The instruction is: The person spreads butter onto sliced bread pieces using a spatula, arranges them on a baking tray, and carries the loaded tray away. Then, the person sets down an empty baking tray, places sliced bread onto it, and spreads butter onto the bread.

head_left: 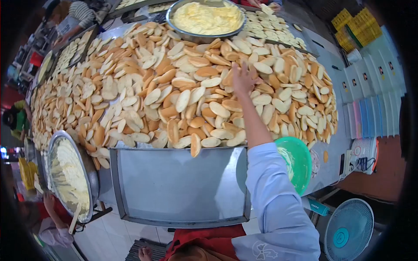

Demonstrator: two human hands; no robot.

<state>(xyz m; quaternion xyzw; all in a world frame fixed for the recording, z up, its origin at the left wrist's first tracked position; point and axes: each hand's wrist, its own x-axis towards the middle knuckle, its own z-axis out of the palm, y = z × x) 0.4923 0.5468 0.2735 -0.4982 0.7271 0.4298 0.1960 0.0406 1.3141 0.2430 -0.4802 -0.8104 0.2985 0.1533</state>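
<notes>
My right hand [244, 80] reaches far over a big pile of sliced bread pieces [183, 98], its fingers spread and touching the bread at the pile's right-centre. My left hand [145, 253] hangs low near the bottom edge, beside the red apron [204, 238]; its fingers show only in part and are too small to read. Between my body and the pile lies a bare metal tray [180, 185]. One bread piece [195, 145] hangs over the tray's far edge. The green bowl [301, 163] with white cream is partly behind my right sleeve.
A metal bowl of cream [69, 174] with a spatula stands left, another bowl [207, 19] at the back. Filled trays [274, 30] lie behind. Co-workers' hands show at the left and back. Stacked bins [374, 82] and a fan [348, 230] are at right.
</notes>
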